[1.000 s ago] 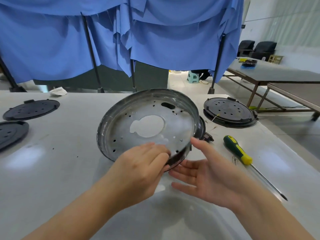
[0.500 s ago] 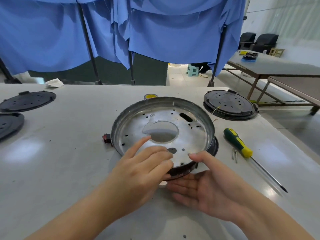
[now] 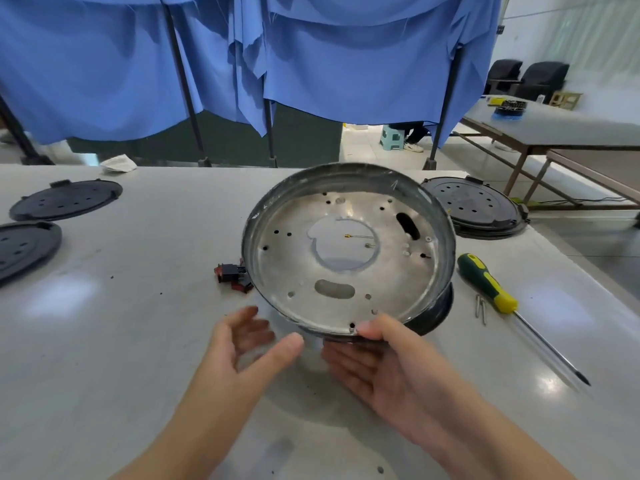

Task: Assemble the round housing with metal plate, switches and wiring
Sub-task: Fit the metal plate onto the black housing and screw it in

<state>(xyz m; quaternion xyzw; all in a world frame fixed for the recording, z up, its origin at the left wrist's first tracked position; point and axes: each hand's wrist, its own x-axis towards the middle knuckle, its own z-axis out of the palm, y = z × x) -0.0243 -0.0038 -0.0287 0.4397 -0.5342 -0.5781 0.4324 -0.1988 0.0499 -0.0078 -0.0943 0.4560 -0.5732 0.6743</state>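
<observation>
The round metal plate (image 3: 298, 271), a shallow pan with a central hole and several small holes, is tilted up toward me above the table. My right hand (image 3: 388, 368) pinches its near rim, thumb on top and fingers underneath. A dark round housing (image 3: 436, 313) shows under the plate's lower right edge. Through the central hole I see thin wires with metal tips (image 3: 356, 237). Red and black switches (image 3: 232, 277) lie on the table just left of the plate. My left hand (image 3: 242, 348) hovers open near the plate's lower left, touching nothing.
A green and yellow screwdriver (image 3: 488, 284) and a small metal clip (image 3: 480, 308) lie to the right. Black round covers sit at the back right (image 3: 474, 206) and at the far left (image 3: 65, 199), (image 3: 24, 245). Blue curtains hang behind the table.
My left hand has let go of the plate's near rim and drawn back to the left. The plate has tilted up toward me, held by my right hand alone.
</observation>
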